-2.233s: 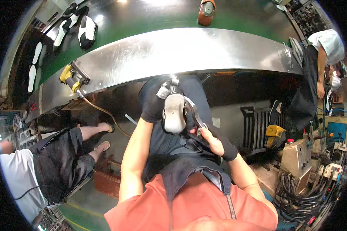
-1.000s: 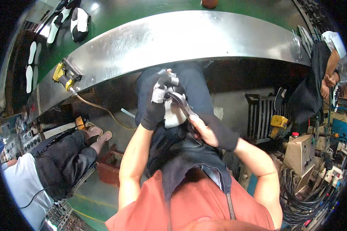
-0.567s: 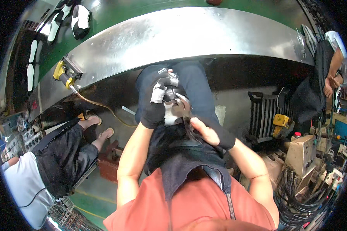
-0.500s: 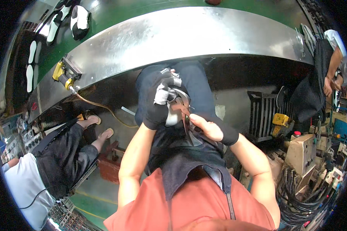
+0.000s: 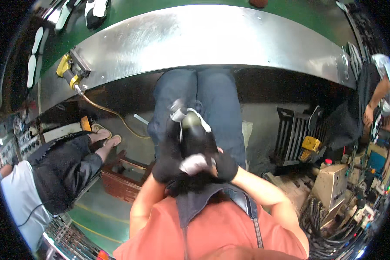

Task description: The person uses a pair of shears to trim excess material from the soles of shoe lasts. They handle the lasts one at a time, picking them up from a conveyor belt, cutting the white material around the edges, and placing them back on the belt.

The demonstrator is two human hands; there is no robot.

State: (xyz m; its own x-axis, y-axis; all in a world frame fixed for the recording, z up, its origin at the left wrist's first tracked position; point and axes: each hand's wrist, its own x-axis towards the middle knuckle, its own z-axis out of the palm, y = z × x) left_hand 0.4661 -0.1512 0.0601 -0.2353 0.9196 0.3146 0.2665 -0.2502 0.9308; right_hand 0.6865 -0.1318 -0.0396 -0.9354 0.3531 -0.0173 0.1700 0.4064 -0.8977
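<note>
- Coral cloth of the person's shirt (image 5: 229,221) lies nearest, with a dark apron (image 5: 195,201) over its middle.
- Just beyond, a dark shoe (image 5: 194,134) with a rounded olive end is above the lap, between the two hands.
- The left hand (image 5: 172,141), gloved in black with white tape on its fingers, appears to grip the shoe's left side; blur softens the contact.
- The right hand (image 5: 222,162) is close against the near right side; whether its fingers are closed cannot be told.
- A pale patch (image 5: 194,164) by the shoe's near end is too blurred to identify.
- The step in hand looks like two-handed handling of the shoe; by judgement, the next move calls for a firm left hold and a well-placed right hand.
- Farther out, a yellow-and-black air tool (image 5: 72,73) rests on the metal bench edge (image 5: 177,41), its hose (image 5: 108,111) trailing below.
- Beyond the metal, pale insoles (image 5: 31,70) and a black-and-white shoe (image 5: 96,13) lie on the green surface (image 5: 147,9).
</note>
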